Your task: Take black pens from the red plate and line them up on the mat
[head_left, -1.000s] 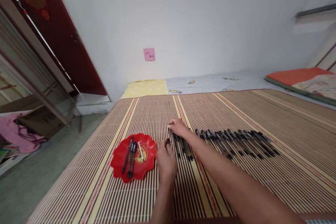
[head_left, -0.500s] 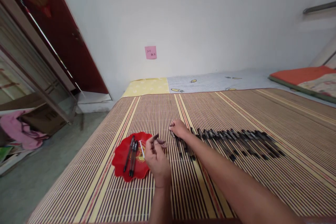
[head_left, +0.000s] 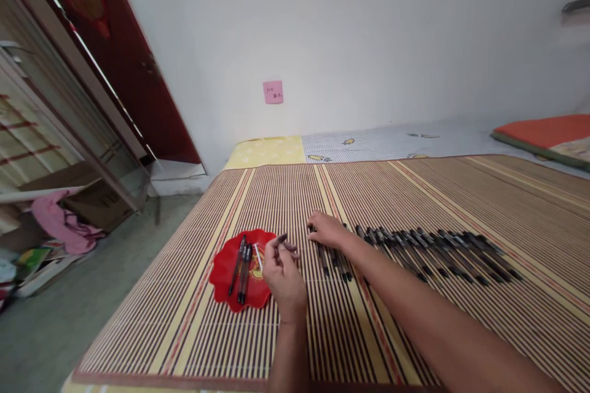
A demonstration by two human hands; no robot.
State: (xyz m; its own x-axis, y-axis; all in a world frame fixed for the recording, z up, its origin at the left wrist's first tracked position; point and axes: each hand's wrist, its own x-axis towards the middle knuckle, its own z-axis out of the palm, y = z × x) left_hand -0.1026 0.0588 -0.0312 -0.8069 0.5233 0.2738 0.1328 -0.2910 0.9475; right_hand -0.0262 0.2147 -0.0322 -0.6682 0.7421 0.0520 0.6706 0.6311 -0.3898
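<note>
My left hand (head_left: 283, 270) hovers over the right edge of a red scalloped plate (head_left: 225, 276), fingers pinched on a small dark pen piece (head_left: 281, 238). The plate holds black pens (head_left: 243, 264) and a thin white refill (head_left: 258, 256). My right hand (head_left: 328, 230) rests on the left end of a long row of black pens (head_left: 424, 249) laid side by side on the striped bamboo mat (head_left: 369, 196); its fingers curl down onto the first pens, and I cannot make out a firm grip.
The mat covers a low bed whose left edge drops to a grey floor (head_left: 55, 331). An orange cushion (head_left: 544, 132) lies at the far right. A pink note (head_left: 273, 91) sticks on the white wall. A glass door and clutter (head_left: 59, 227) stand at left.
My left hand lifted off the mat beside the pen row and moved left to the plate's edge, holding a dark pen piece. The right hand stayed on the row's left end.
</note>
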